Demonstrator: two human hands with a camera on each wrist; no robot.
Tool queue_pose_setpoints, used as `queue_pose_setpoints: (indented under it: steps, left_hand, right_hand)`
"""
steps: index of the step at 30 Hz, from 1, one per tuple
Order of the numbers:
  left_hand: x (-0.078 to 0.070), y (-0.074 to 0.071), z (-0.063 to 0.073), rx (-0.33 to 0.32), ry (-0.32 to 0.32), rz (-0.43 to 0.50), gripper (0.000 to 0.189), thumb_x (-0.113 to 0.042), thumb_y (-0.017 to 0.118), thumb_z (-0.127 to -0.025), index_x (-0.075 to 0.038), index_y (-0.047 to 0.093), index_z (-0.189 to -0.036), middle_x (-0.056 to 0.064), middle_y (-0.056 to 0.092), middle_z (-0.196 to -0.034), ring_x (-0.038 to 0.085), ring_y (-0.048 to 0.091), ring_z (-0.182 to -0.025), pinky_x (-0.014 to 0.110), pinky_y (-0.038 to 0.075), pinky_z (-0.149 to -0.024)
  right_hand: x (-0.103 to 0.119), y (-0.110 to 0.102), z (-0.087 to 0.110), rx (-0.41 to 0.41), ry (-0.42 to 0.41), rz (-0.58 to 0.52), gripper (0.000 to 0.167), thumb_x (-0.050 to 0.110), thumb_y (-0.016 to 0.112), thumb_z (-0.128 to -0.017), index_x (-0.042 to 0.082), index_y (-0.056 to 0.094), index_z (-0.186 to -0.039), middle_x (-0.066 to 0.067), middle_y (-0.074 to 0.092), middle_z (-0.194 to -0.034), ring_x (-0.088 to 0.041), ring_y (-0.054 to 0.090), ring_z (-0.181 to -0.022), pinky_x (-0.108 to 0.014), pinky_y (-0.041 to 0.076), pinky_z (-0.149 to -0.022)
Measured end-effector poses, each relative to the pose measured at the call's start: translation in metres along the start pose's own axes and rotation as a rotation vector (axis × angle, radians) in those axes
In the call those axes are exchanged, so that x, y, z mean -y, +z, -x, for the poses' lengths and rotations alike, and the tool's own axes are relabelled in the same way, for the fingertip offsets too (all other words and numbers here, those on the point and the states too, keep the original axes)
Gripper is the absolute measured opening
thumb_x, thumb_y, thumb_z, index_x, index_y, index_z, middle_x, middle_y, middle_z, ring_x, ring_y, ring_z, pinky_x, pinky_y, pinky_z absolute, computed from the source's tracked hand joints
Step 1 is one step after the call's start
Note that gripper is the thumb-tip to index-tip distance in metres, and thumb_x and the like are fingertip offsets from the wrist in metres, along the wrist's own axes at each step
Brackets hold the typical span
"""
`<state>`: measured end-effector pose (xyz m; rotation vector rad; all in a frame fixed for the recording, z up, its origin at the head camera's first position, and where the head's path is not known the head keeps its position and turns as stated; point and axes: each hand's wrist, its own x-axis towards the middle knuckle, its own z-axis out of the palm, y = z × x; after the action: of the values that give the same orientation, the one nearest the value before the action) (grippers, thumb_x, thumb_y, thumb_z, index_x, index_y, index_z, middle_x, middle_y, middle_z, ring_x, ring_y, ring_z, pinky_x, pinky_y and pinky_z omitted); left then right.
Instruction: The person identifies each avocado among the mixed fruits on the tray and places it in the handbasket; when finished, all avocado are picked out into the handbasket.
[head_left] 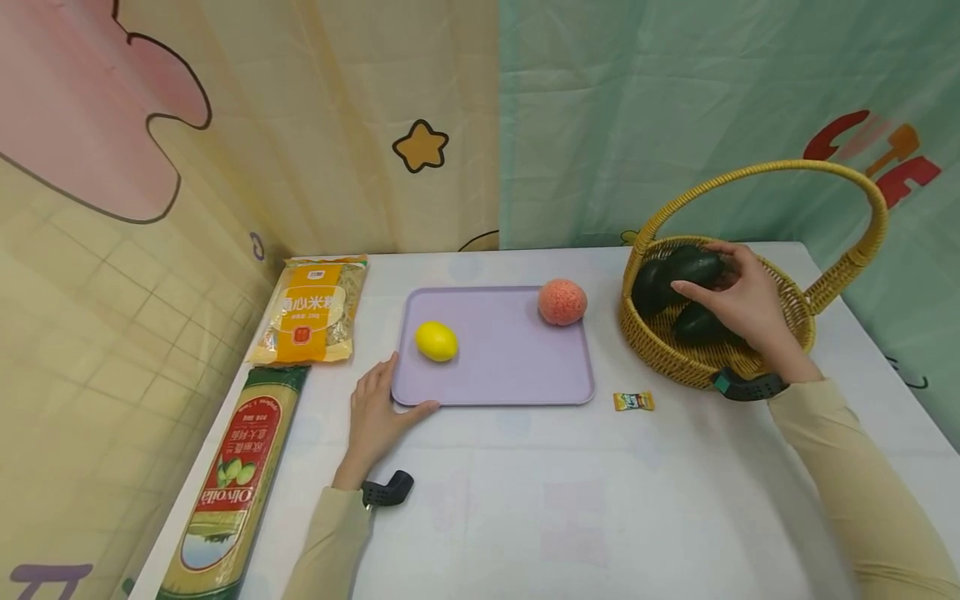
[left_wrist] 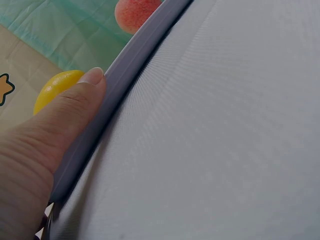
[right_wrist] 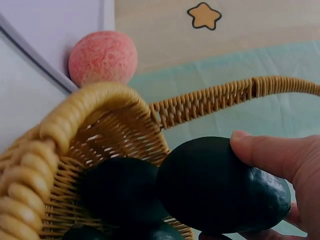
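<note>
My right hand (head_left: pixel 750 297) holds a dark green avocado (right_wrist: pixel 215 185) between thumb and fingers, inside the wicker basket (head_left: pixel 651 346). Beside and below it lie other avocados (head_left: pixel 701 323), partly hidden by the held one and the hand. At the near left corner of the light purple tray (head_left: pixel 502 350), my left hand (head_left: pixel 377 414) grips the edge. Its thumb (left_wrist: pixel 70 112) lies on the front rim, the other fingers along the left side. On the tray, a yellow lemon (head_left: pixel 437 342) sits at the left and a pink peach (head_left: pixel 562 302) at the far right corner.
The basket's tall handle (head_left: pixel 772 167) arches over its opening. A small wrapped candy (head_left: pixel 633 402) lies between tray and basket. On the left are a yellow bag of grain (head_left: pixel 307 312) and a long pasta pack (head_left: pixel 232 483). Curtains hang behind the table.
</note>
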<state>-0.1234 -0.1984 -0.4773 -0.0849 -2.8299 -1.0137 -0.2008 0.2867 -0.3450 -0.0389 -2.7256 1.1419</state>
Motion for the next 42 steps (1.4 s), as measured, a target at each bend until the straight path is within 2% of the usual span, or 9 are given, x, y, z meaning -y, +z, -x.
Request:
queue_pose_setpoints:
  steps: [4,6,12,15,25,30,35,36,42]
  left_hand:
    - [0.0,0.001,0.0,0.0,0.003,0.005,0.102,-0.055,0.076,-0.072,-0.006,0.029,-0.148,0.019,0.033,-0.144,0.037,0.024,-0.132,0.052,0.014,-0.107]
    - [0.0,0.001,0.0,0.002,0.004,0.004,0.103,-0.056,0.076,-0.072,-0.006,0.029,-0.148,0.019,0.033,-0.144,0.037,0.024,-0.131,0.052,0.014,-0.107]
    - [-0.001,0.0,-0.001,-0.006,0.012,0.0,0.103,-0.055,0.076,-0.072,-0.006,0.029,-0.148,0.019,0.034,-0.144,0.037,0.025,-0.131,0.052,0.015,-0.106]
    - [-0.001,0.0,-0.001,-0.005,0.007,0.003,0.102,-0.056,0.076,-0.072,-0.007,0.029,-0.149,0.019,0.033,-0.144,0.036,0.024,-0.131,0.052,0.014,-0.107]
    - [0.0,0.001,-0.001,0.003,0.002,0.003,0.103,-0.057,0.075,-0.071,-0.007,0.029,-0.149,0.019,0.033,-0.145,0.036,0.024,-0.132,0.052,0.014,-0.106]
    - [0.0,0.0,-0.001,0.005,0.001,-0.002,0.104,-0.058,0.076,-0.071,-0.006,0.029,-0.149,0.019,0.033,-0.145,0.036,0.024,-0.132,0.053,0.015,-0.106]
    - [-0.001,0.0,0.0,0.009,-0.004,0.001,0.104,-0.057,0.075,-0.071,-0.006,0.028,-0.149,0.019,0.033,-0.145,0.037,0.024,-0.132,0.052,0.015,-0.106]
    - [-0.001,0.0,0.0,0.009,-0.004,0.001,0.104,-0.057,0.076,-0.071,-0.006,0.028,-0.149,0.02,0.033,-0.145,0.037,0.024,-0.132,0.052,0.015,-0.106]
    - [0.0,0.0,0.0,0.002,0.005,-0.007,0.105,-0.058,0.075,-0.071,-0.006,0.028,-0.149,0.02,0.033,-0.144,0.037,0.024,-0.132,0.053,0.016,-0.105]
  right_hand:
    - [-0.007,-0.002,-0.004,0.043,0.031,0.031,0.088,0.051,0.072,-0.079,0.002,0.033,-0.141,-0.025,0.041,-0.135,-0.037,0.049,-0.106,-0.039,0.044,-0.076]
    - [-0.011,-0.003,-0.006,0.055,0.045,0.036,0.089,0.052,0.071,-0.078,0.002,0.033,-0.141,-0.025,0.042,-0.133,-0.036,0.049,-0.105,-0.044,0.043,-0.077]
    - [-0.019,-0.007,-0.008,0.065,0.038,0.056,0.086,0.051,0.071,-0.079,0.001,0.032,-0.138,-0.021,0.045,-0.122,-0.028,0.047,-0.093,-0.032,0.041,-0.066]
    - [-0.021,-0.009,-0.01,0.085,0.027,0.065,0.084,0.05,0.071,-0.08,0.001,0.032,-0.136,-0.019,0.044,-0.118,-0.027,0.046,-0.091,-0.032,0.041,-0.065]
    - [-0.028,-0.016,-0.014,0.177,0.042,0.039,0.085,0.047,0.072,-0.08,-0.003,0.031,-0.135,-0.023,0.04,-0.126,-0.037,0.047,-0.104,-0.049,0.042,-0.079]
    - [-0.032,-0.02,-0.021,0.226,0.084,0.016,0.092,0.049,0.072,-0.08,-0.003,0.026,-0.14,-0.027,0.034,-0.136,-0.045,0.038,-0.119,-0.063,0.034,-0.09]
    - [-0.034,-0.026,-0.03,0.308,0.128,0.027,0.099,0.053,0.069,-0.08,-0.006,0.02,-0.143,-0.034,0.027,-0.141,-0.05,0.029,-0.125,-0.066,0.028,-0.095]
    - [-0.042,-0.026,-0.035,0.31,0.141,0.033,0.102,0.056,0.069,-0.079,-0.005,0.019,-0.144,-0.033,0.025,-0.142,-0.05,0.028,-0.126,-0.067,0.027,-0.095]
    - [-0.042,-0.027,-0.041,0.361,0.187,0.05,0.106,0.059,0.064,-0.081,-0.005,0.012,-0.146,-0.033,0.01,-0.149,-0.052,0.016,-0.132,-0.069,0.023,-0.097]
